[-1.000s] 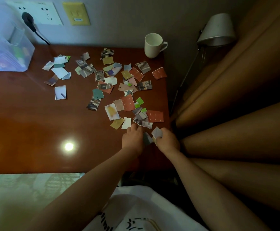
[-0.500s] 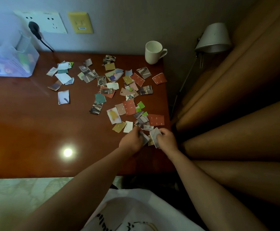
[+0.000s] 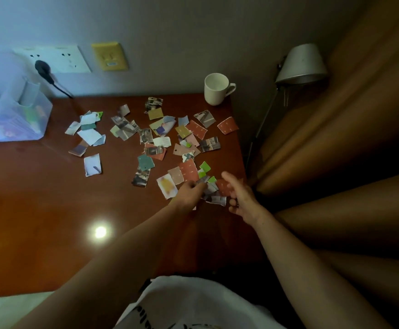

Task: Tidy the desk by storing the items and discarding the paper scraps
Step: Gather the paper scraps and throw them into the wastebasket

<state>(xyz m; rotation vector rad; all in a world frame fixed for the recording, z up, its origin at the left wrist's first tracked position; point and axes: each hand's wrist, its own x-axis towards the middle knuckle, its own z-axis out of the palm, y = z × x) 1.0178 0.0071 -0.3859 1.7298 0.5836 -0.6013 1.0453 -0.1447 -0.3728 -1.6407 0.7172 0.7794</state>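
Reddish wooden desk (image 3: 39,210) | paper scraps (image 3: 160,141) scattered over its far right part, near the white mug (image 3: 216,89) | our left hand (image 3: 189,194) rests fingers-down on the nearest scraps, grip unclear | our right hand (image 3: 242,199) hovers spread and empty beside it | clear storage bin (image 3: 13,122) far left.

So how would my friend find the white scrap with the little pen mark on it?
Start at the clear plastic box in the desk's far left corner and come toward the near edge of the desk. The white scrap lies alone on bare wood, nearer than the left cluster of scraps. Only it is plain white with a short dark stroke in its corner.
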